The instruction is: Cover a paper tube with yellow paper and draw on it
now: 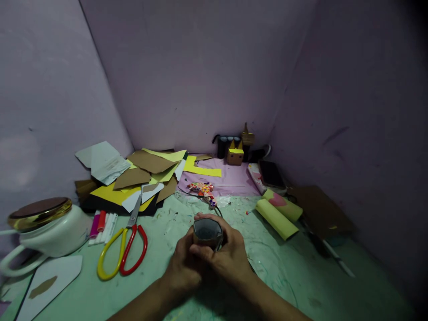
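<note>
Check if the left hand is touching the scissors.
Apart. In the head view, a strip of green tabletop shows between the left hand and the scissors.

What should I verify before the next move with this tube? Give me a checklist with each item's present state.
1. Grip on the tube from both sides: ok, the left hand and right hand both hold it.
2. Open end in view: ok, it faces up towards the camera.
3. Tube empty inside: cannot tell, the interior is too dark.
4. Scissors out of the way: ok, they lie apart from the hands, to the left.
5. Cable clear of the hands: not ok, it runs up close to the right hand's fingers.
6. Markers capped: cannot tell, too small to judge.
</note>
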### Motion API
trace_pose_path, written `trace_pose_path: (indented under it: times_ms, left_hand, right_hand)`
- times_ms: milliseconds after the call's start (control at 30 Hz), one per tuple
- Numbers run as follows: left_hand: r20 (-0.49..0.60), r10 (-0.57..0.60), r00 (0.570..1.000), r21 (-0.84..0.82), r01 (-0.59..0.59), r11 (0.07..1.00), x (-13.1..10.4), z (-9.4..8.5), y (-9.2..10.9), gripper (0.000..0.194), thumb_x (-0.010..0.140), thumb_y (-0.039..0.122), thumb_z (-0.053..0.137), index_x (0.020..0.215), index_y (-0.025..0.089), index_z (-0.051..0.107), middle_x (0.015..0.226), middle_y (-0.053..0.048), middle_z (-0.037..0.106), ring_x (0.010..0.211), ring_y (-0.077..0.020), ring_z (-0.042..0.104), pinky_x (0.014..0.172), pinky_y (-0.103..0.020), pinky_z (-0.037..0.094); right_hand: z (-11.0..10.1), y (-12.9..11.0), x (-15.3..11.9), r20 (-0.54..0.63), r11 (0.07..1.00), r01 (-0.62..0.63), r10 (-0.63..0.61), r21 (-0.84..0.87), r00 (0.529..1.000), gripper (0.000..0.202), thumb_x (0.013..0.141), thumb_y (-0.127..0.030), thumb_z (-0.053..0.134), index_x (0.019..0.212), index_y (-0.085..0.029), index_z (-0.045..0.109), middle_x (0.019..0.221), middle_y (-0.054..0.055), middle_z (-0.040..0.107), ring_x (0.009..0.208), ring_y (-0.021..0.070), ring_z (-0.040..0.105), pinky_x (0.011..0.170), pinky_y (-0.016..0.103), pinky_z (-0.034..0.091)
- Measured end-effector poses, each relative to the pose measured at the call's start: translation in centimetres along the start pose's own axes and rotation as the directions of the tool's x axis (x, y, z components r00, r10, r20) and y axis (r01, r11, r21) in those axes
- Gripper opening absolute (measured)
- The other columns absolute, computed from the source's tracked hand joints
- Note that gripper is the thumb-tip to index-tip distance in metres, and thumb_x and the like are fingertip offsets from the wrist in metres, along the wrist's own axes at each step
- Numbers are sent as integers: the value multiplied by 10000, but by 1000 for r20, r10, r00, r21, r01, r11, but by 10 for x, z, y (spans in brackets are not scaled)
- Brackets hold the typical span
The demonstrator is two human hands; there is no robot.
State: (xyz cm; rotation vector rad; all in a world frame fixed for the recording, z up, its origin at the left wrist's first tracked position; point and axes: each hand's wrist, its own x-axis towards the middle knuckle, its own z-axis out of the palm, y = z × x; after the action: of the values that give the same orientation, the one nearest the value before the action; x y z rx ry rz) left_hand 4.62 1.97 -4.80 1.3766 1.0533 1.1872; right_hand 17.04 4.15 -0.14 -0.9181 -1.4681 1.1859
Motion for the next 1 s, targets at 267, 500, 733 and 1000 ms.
trace_pose_path:
  times_ms: [267,500,733,1000]
  left_hand:
    - [7,-11,1000,13,11,1000,-1,-4,3,451,680,329,728,1068,181,549,901,-36,598,819,-225,548,734,-325,483]
    - [33,-35,999,126,31,992,-1,-6,27,486,671,462,741,1003,161,550,807,-23,595,716,-192,523,637,-284,438]
    - [89,-56,994,229,35,973,-7,-12,39,661,758,542,625,1260,171,408,1101,-117,643,963,-292,596,848,-383,451]
    - [89,-182,979,22,181,983,-6,-10,40,535,742,487,681,1144,179,508,1018,-90,651,857,-230,614,774,-335,482]
  right_hand:
    - [-9,6,-3,195,996,-27,11,82,981,790,537,-387,833,1233,-222,501,1236,101,607,1129,305,563,993,428,410]
    - [-38,10,-4,355,977,45,-118,206,927,807,736,-598,681,1418,-329,344,1490,71,394,1362,278,358,1119,439,256]
    - [-33,9,-6,167,962,-103,62,251,984,676,692,-534,757,1259,-319,459,1245,91,568,1073,245,576,879,401,481]
    - [-35,13,-5,207,956,-190,144,224,968,528,717,-404,760,1178,-277,539,1142,78,627,998,232,611,822,377,509]
